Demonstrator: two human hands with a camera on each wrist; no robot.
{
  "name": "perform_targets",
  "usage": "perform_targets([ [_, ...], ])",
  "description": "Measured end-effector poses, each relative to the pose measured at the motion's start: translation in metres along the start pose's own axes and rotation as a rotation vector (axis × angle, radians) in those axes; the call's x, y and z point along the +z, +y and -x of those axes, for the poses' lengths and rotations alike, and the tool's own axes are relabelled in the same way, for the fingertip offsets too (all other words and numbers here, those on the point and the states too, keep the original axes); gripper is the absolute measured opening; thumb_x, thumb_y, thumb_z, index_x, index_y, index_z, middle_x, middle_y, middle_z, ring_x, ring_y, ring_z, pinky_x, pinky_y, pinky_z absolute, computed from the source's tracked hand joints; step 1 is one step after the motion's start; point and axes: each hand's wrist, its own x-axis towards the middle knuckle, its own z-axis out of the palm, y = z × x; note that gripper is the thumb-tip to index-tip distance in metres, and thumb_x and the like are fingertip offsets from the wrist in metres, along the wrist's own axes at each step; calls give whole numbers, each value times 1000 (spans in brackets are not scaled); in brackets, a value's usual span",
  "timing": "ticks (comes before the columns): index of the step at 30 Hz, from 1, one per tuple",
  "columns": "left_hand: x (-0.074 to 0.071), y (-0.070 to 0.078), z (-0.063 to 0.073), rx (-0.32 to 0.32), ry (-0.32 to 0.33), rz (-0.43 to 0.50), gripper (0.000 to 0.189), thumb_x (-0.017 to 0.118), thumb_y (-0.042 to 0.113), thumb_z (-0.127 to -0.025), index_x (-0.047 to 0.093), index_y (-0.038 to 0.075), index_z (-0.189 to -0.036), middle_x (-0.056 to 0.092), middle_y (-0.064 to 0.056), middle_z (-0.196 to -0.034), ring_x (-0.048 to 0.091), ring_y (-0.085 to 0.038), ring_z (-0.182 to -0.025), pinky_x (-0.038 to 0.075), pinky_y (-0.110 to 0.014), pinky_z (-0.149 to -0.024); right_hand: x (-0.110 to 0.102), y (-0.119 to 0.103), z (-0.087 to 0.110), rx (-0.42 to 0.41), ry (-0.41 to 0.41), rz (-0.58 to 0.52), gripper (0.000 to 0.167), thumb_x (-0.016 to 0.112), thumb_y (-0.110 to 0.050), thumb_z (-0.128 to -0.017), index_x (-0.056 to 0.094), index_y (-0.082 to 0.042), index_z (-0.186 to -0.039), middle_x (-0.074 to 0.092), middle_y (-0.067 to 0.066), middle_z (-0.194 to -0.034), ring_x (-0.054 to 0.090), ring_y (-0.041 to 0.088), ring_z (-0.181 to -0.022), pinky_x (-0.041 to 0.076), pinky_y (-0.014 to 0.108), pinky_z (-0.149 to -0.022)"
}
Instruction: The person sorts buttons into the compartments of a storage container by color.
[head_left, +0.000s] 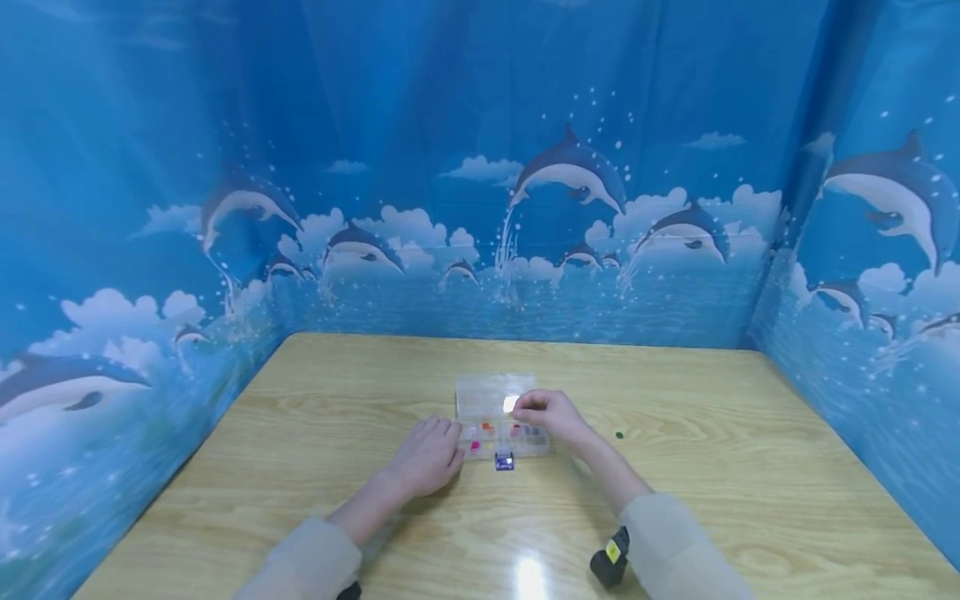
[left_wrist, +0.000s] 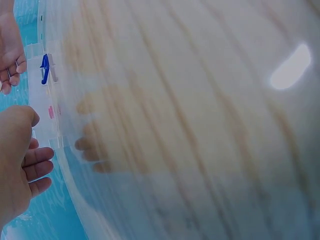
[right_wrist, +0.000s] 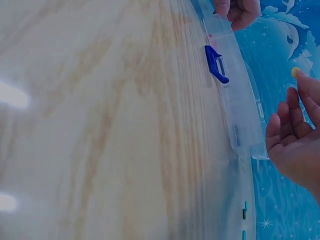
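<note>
A clear plastic compartment box lies on the table with its transparent lid folded back. Small red, orange and pink pieces sit in several of its compartments. A blue clasp is at the box's front. My left hand rests at the box's left end, and its fingers look loosely bent in the left wrist view. Above the box's right part, my right hand pinches a small round yellow piece between thumb and index finger. The piece's exact kind is unclear.
A small dark green piece lies on the wood-grain table to the right of the box. Blue curtains with dolphins stand along the table's back and sides. Bright light reflects near the front edge.
</note>
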Motion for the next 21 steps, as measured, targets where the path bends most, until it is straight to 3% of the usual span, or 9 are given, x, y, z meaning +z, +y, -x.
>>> perform_targets([
  [5,-1,1,0,-5,-7,8,21,56,22,-89,54,2,-98,52,-7,-84,49,-21,-80,45,-38,-77,6,0,-1,-14,-39,-16,16,64,-13,-87,64,1,-96,63,14,-91,59,33,-87,48,42,-78],
  [9,0,0,0,-3,0,5,21,55,22,-89,54,3,-97,52,-7,-83,48,-21,-80,45,-38,-76,10,0,-2,-21,-58,-43,18,64,-10,-86,63,4,-97,63,10,-88,60,37,-85,50,42,-78],
  [21,3,-2,-1,-4,-10,-12,19,54,23,-89,53,5,-94,50,-4,-81,47,-19,-78,44,-36,-75,21,-1,-7,-9,-20,-28,13,64,-5,-84,64,4,-93,62,4,-85,59,23,-80,52,37,-72],
])
